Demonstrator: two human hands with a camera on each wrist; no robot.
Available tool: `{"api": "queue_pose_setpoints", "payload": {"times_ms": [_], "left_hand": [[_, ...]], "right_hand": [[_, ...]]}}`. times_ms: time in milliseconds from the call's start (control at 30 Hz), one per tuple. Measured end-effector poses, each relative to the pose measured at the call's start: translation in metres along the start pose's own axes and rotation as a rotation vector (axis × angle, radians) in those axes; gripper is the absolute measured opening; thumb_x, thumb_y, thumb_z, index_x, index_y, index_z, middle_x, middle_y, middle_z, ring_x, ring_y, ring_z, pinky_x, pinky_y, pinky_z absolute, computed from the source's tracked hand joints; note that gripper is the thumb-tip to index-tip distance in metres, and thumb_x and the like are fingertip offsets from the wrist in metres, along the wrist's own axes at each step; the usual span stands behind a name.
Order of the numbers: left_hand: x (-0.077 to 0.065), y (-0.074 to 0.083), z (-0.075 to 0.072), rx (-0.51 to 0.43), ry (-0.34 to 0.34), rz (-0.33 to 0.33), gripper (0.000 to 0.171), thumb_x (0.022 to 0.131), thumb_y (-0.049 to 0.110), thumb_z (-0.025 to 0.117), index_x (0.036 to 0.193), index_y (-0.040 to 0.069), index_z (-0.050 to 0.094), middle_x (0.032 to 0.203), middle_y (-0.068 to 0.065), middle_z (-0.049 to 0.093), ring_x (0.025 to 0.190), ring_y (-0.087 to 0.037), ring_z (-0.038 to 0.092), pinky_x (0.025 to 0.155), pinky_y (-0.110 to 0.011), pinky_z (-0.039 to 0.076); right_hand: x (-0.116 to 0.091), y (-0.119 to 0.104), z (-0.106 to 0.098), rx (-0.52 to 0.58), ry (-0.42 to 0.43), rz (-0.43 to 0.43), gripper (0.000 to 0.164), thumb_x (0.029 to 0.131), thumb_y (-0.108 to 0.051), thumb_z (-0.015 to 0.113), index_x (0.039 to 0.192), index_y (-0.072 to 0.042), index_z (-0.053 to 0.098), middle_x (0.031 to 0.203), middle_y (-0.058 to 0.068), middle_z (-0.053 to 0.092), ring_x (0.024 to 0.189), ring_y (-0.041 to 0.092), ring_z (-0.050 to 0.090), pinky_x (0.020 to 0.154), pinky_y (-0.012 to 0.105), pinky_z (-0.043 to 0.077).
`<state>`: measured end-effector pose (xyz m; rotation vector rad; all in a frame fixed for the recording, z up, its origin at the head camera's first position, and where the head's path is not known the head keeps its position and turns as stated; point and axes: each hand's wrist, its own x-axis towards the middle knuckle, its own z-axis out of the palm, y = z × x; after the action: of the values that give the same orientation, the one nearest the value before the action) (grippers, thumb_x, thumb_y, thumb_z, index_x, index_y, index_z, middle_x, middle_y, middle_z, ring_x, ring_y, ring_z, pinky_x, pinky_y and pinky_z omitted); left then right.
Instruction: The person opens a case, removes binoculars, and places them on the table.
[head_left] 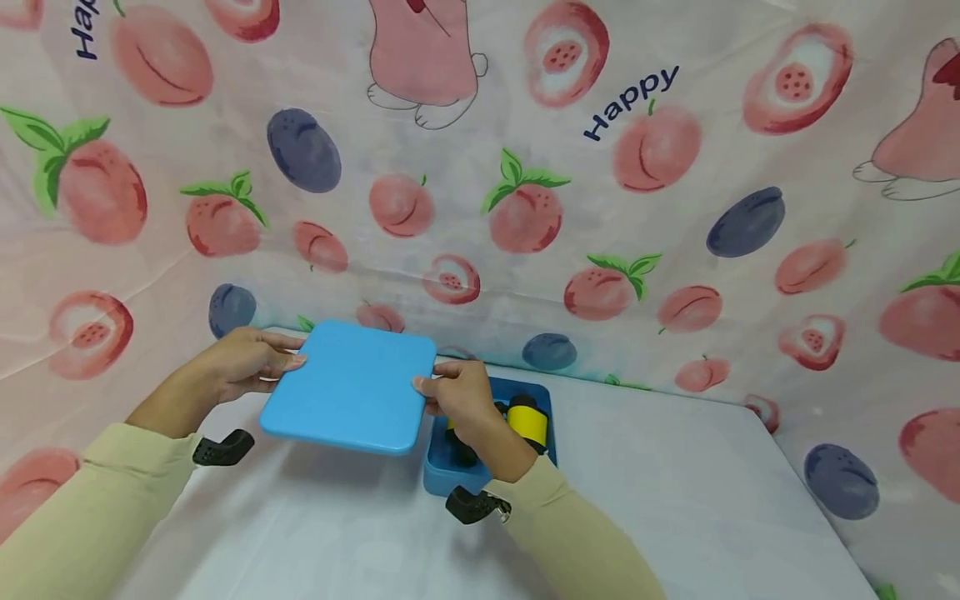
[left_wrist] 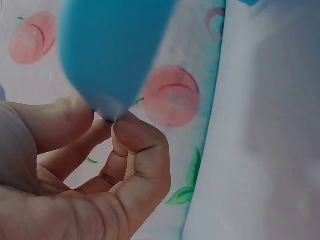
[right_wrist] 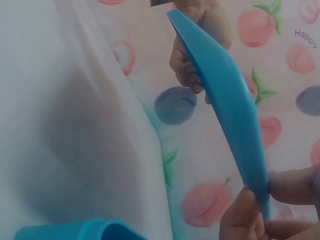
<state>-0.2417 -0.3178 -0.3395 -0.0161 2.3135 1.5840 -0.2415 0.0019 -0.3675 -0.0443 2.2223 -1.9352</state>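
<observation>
Blue lid: up off the white table, over its far left part, soft shadow underneath. Squarish, rounded corners.
Sleeves: pale, long, closest to the head camera.
Wrist gadgets: little black things, one by each cuff.
Right hand: pinching the lid's right edge between thumb and fingers, up toward its far right corner. The forearm crosses in front of the box.
Left hand: thumb and fingers pinching the left edge, nearer the far left corner. Lid's kinda blurry in the left wrist view, but the pinch is pretty clear.
Blue box: sits on the table right of the lid, just in from the far edge, top open.
Yellow-and-black thing: inside the box, on the right side. More yellow peeks out left of the forearm, can't tell if it's the same item.
Backdrop cloth: behind the table's far edge, also past the right edge. Peaches, dark blue fruit, pink animals, "Happy" printed on it.
</observation>
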Motion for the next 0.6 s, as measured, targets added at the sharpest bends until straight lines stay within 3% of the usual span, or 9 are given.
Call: {"api": "queue_pose_setpoints", "payload": {"times_ms": [200,600], "left_hand": [[0.002,-0.006,-0.004,-0.009,0.008,-0.012,0.071,0.104,0.022,0.066,0.16,-0.004,0.033,0.117,0.002,0.06,0.091,-0.009,0.059,0.086,-0.026,0.058],[0.005,-0.018,-0.008,-0.001,0.027,-0.021,0.072,0.103,0.021,0.067,0.16,-0.006,0.032,0.109,0.005,0.066,0.09,-0.009,0.064,0.085,-0.028,0.059]], "right_hand": [[0.003,0.004,0.008,-0.006,0.029,0.014,0.033,0.095,-0.014,0.078,0.123,0.001,0.074,0.097,0.014,0.077,0.07,0.014,0.07,0.077,0.034,0.065],[0.006,0.009,0.022,-0.031,0.076,0.052,0.041,0.093,-0.013,0.079,0.13,0.003,0.069,0.1,0.015,0.075,0.07,0.014,0.07,0.073,0.032,0.065]]}}
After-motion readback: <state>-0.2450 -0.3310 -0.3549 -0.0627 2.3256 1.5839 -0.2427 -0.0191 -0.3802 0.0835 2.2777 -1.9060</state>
